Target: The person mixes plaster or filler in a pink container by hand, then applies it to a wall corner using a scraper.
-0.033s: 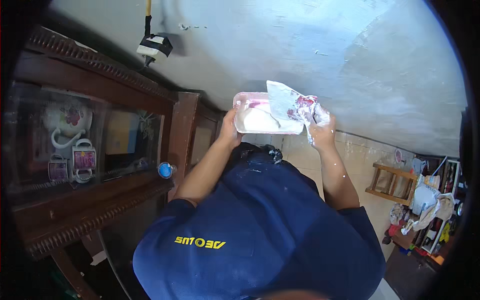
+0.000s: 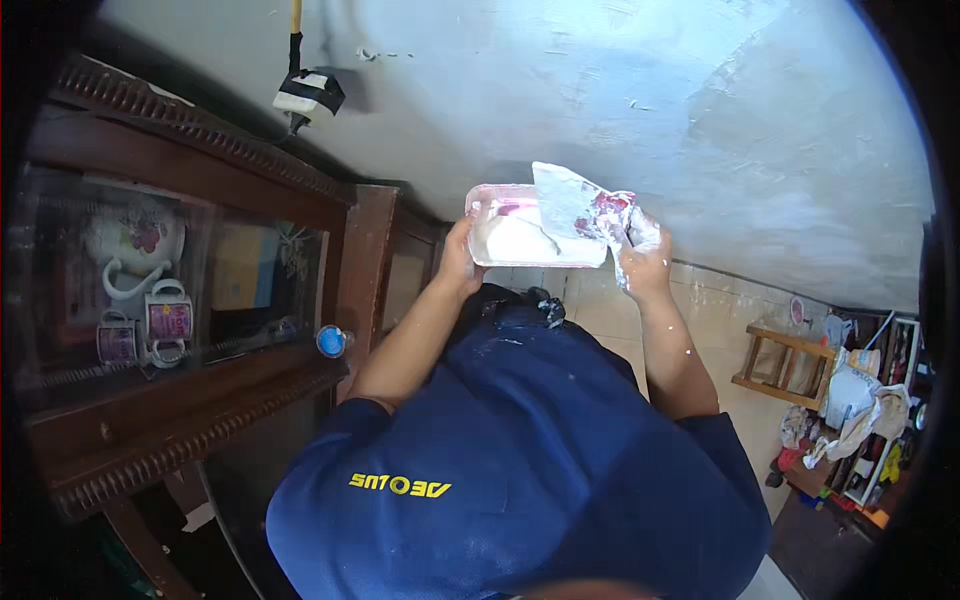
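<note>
My left hand [image 2: 458, 258] grips the left end of a pinkish-white rectangular tray [image 2: 483, 191]. White paste [image 2: 512, 240] lies in the tray, heaped toward its near side. In my right hand [image 2: 648, 262] is a wide putty knife [image 2: 562, 198], its blade smeared with white and its red handle part caked in paste. The blade tilts up over the tray's right half and hides part of it. White smears cover the fingers of my right hand, which are closed round the handle.
A grey-white plastered wall [image 2: 600, 90] rises just beyond the tray. To the left stands a dark wooden glass cabinet [image 2: 190, 385] with mugs and a teapot. A taped electrical socket [image 2: 308, 94] hangs above it. Wooden stool [image 2: 782, 365] and cluttered shelf [image 2: 880, 440] stand at right.
</note>
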`<state>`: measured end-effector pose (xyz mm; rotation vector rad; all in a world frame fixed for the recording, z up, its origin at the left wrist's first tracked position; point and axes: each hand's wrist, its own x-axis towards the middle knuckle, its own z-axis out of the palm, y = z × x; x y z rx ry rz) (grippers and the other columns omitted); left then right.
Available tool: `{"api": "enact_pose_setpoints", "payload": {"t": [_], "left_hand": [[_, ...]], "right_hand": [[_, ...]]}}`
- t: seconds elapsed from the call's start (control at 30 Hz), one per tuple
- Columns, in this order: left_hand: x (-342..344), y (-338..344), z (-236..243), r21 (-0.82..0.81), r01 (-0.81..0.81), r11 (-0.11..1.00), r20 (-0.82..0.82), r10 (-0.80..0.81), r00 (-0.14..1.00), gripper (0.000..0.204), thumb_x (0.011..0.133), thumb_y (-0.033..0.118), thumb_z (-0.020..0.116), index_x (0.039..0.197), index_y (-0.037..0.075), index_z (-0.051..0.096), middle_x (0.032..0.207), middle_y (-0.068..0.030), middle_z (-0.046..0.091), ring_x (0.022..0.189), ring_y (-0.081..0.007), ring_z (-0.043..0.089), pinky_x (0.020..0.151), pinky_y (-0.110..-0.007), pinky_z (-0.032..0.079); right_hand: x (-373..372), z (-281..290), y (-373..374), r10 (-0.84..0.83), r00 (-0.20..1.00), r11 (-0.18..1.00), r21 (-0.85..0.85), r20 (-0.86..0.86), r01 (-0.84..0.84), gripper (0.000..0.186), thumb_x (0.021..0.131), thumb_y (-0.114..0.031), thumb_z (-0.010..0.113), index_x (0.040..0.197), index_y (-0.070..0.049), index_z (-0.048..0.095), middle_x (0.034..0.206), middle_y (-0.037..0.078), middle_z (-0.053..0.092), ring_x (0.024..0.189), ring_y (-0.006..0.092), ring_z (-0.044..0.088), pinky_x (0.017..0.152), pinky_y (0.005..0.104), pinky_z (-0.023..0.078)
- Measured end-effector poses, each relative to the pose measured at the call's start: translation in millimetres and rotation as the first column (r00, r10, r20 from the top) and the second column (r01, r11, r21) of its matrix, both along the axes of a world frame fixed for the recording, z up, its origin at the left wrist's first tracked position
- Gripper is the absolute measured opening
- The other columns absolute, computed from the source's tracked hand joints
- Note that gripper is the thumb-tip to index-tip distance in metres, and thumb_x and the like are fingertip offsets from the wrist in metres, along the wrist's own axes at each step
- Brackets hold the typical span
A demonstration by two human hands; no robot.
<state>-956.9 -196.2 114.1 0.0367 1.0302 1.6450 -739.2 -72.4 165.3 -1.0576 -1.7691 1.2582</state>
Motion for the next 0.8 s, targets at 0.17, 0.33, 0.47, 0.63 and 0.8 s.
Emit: {"api": "enact_pose_setpoints", "payload": {"t": [0.17,0.33,0.47,0.63,0.8], "left_hand": [[-9,5,4,0.016,-0.038,0.999,-0.008,0.038,0.999,0.044,0.091,0.039,0.042,0.118,0.006,0.055,0.107,-0.0082,0.064,0.098,-0.0203,0.063,0.083,-0.036,0.051],[-25,6,-12,-0.014,-0.042,0.999,-0.003,0.042,0.999,0.049,0.085,0.043,0.046,0.120,0.010,0.055,0.111,-0.0069,0.062,0.101,-0.0250,0.061,0.084,-0.044,0.049],[-38,9,-44,-0.061,-0.007,0.998,-0.054,0.003,0.999,0.048,0.085,0.041,0.041,0.118,0.010,0.057,0.109,-0.0072,0.062,0.098,-0.0249,0.061,0.082,-0.044,0.049],[-48,15,-46,-0.207,0.020,0.978,-0.041,-0.029,0.999,0.047,0.084,0.044,0.041,0.114,0.012,0.058,0.106,-0.0064,0.063,0.097,-0.0233,0.061,0.075,-0.043,0.049],[-55,18,-63,-0.183,-0.004,0.983,-0.020,0.000,1.000,0.044,0.081,0.043,0.042,0.109,0.015,0.061,0.099,-0.0034,0.064,0.089,-0.0237,0.061,0.065,-0.042,0.046]], "right_hand": [[-11,18,-10,0.033,0.999,0.995,0.090,0.029,-0.035,0.015,0.079,-0.001,0.065,0.094,0.004,0.066,0.092,0.011,0.067,0.090,0.0190,0.062,0.081,0.0316,0.047],[-15,-3,-18,0.170,0.960,0.903,0.355,0.223,-0.242,0.014,0.073,-0.002,0.064,0.086,-0.002,0.069,0.097,0.015,0.066,0.088,0.0308,0.060,0.079,0.0384,0.048],[-33,-7,-38,0.133,0.838,0.788,0.457,0.529,-0.413,0.017,0.071,-0.009,0.063,0.086,-0.007,0.069,0.099,0.010,0.066,0.101,0.0298,0.056,0.089,0.0454,0.041],[-49,-19,-47,0.199,0.674,0.794,0.286,0.712,-0.537,0.026,0.073,-0.012,0.060,0.097,-0.009,0.067,0.097,0.009,0.065,0.104,0.0284,0.056,0.096,0.0494,0.037],[-52,-21,-54,0.202,0.631,0.722,0.322,0.749,-0.613,0.028,0.073,-0.014,0.058,0.100,-0.008,0.065,0.096,0.011,0.064,0.102,0.0312,0.056,0.094,0.0519,0.039]]}}
